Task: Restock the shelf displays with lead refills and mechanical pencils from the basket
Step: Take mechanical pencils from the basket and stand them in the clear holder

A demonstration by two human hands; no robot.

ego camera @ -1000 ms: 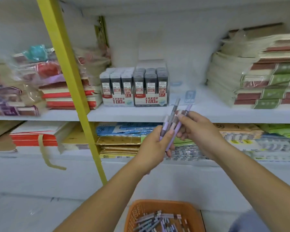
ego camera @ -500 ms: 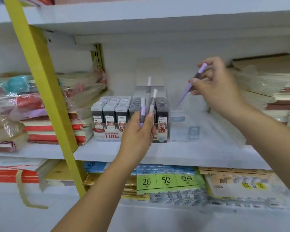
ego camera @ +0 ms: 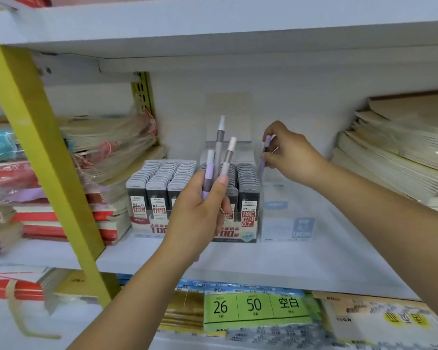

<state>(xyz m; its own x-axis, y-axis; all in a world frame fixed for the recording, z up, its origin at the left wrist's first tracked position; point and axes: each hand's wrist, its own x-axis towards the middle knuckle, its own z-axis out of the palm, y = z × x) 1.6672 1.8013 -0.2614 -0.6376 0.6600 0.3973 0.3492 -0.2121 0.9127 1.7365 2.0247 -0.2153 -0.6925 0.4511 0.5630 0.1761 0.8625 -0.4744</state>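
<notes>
Presently in left hand (ego camera: 200, 213): three mechanical pencils (ego camera: 219, 152) were gripped by their lower barrels, caps up, in front of the lead refills (ego camera: 159, 178).
Right hand (ego camera: 292, 157): thumb and fingers pinched a single lilac pencil (ego camera: 261, 169), tip down, over the clear display box (ego camera: 288, 223) just right of the refills.
Shelf (ego camera: 314, 261): carried both displays; the basket was out of view.
Handling: judged light, stiff and smooth-barrelled; a loose bundle would likely slip. Tips presumed fragile.
Hold point: upper to mid barrel advised, one pencil at a time, lowered tip-first without pressing.
</notes>
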